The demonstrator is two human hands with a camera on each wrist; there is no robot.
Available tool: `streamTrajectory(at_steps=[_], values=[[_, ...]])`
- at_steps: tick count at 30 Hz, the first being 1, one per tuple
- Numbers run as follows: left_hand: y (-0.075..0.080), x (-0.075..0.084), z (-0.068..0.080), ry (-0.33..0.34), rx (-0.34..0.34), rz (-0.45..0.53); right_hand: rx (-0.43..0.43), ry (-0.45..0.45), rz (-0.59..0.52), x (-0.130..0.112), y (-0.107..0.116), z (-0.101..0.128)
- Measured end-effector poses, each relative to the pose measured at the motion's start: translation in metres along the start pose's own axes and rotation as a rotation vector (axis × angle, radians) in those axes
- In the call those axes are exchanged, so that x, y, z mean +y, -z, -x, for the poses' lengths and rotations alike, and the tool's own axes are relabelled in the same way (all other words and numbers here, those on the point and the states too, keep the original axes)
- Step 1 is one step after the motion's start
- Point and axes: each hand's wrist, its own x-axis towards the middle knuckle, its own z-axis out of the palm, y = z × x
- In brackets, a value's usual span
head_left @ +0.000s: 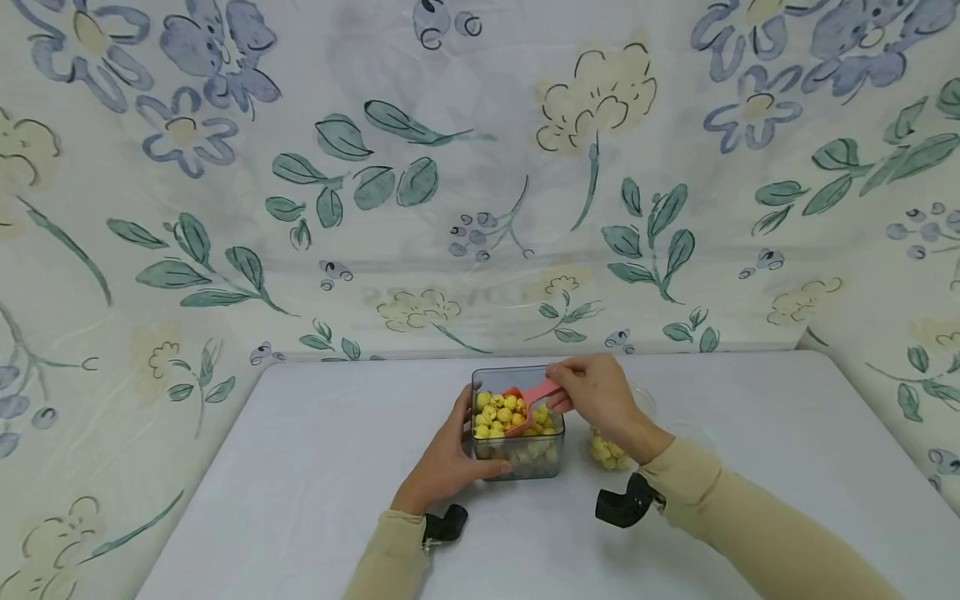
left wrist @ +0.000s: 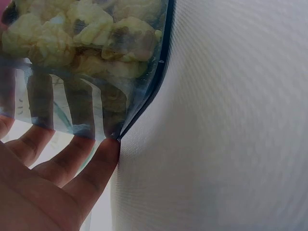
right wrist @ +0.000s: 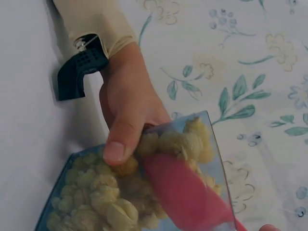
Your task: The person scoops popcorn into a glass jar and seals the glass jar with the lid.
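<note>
A clear blue-tinted box point(head_left: 536, 471) full of yellow popcorn point(head_left: 495, 417) stands on the table. My left hand point(head_left: 442, 471) grips it from the left, thumb along the front wall and fingers round the far side. In the left wrist view, the fingertips point(left wrist: 108, 149) press against the box's bottom edge. My right hand point(head_left: 600, 396) pinches the handle of a pink scoop point(head_left: 540, 390) over the box's right rim. The scoop's head lies among the popcorn; in the right wrist view, the pink scoop point(right wrist: 185, 192) shows through the clear wall.
Right of the box, partly hidden beneath my right forearm, a clear round container point(head_left: 609, 454) holds more popcorn. Beside it lies a clear round lid point(head_left: 697, 435). The white tabletop point(head_left: 300, 483) ends at a floral cloth backdrop point(head_left: 480, 275).
</note>
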Motion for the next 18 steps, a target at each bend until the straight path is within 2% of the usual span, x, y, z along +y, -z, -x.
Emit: streamTrajectory(at_steps=[9,18], values=[[0.001,-0.001,0.0,-0.005,-0.002,0.002,-0.097,-0.041,-0.053,0.0,0.011,-0.017],[0.0,-0.001,0.0,0.002,0.003,-0.011,-0.125,-0.104,-0.065,-0.001,0.015,-0.025]])
